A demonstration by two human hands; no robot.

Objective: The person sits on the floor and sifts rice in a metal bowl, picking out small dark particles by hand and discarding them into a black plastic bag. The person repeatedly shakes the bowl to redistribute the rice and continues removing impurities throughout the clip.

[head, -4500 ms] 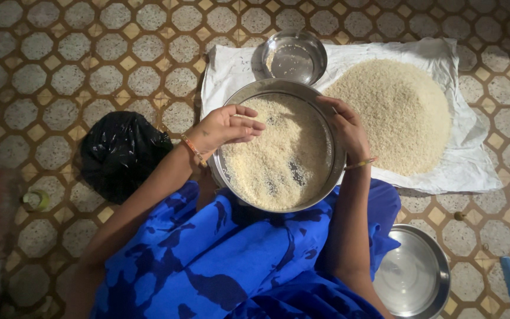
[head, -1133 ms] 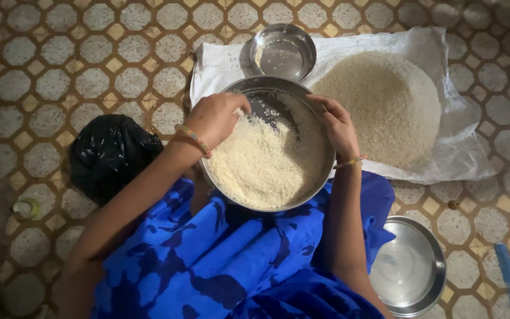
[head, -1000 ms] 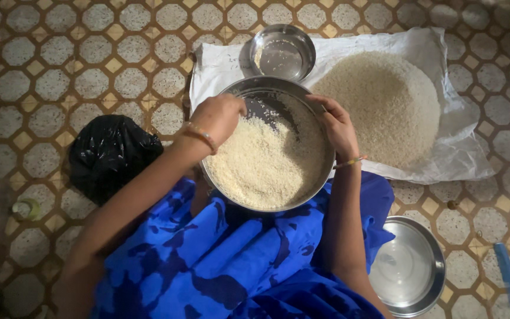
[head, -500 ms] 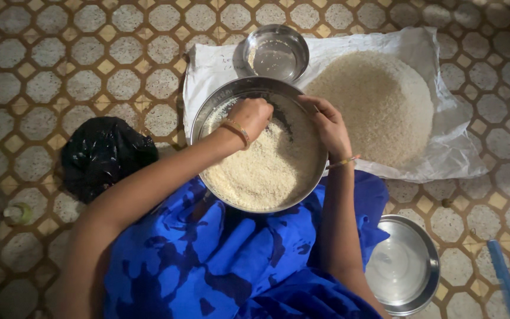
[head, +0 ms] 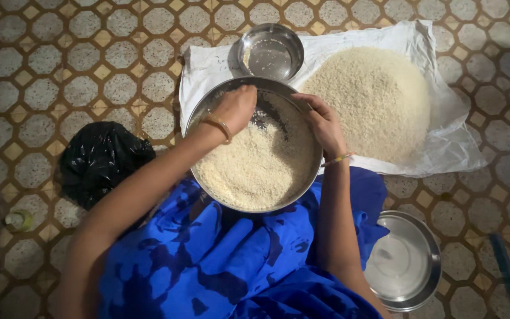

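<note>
A wide steel pan (head: 203, 107) rests on my lap, filled with white rice (head: 255, 168) heaped toward me, its far side swept bare. My left hand (head: 235, 107) reaches into the far part of the pan with fingers curled down on the grains; whether it holds any is hidden. My right hand (head: 324, 123) grips the pan's right rim. Just beyond the pan stands a small steel bowl (head: 270, 51) with a few grains inside.
A big heap of rice (head: 370, 100) lies on a white sheet (head: 444, 147) on the tiled floor, right of the pan. A black plastic bag (head: 103, 160) sits at left, an empty steel plate (head: 405, 263) at lower right, a blue stick (head: 507, 272) beyond it.
My left hand has moved from the pan's left rim across to its far middle, dragging through the rice. The right hand has stayed on the rim. The view drifted slightly.
</note>
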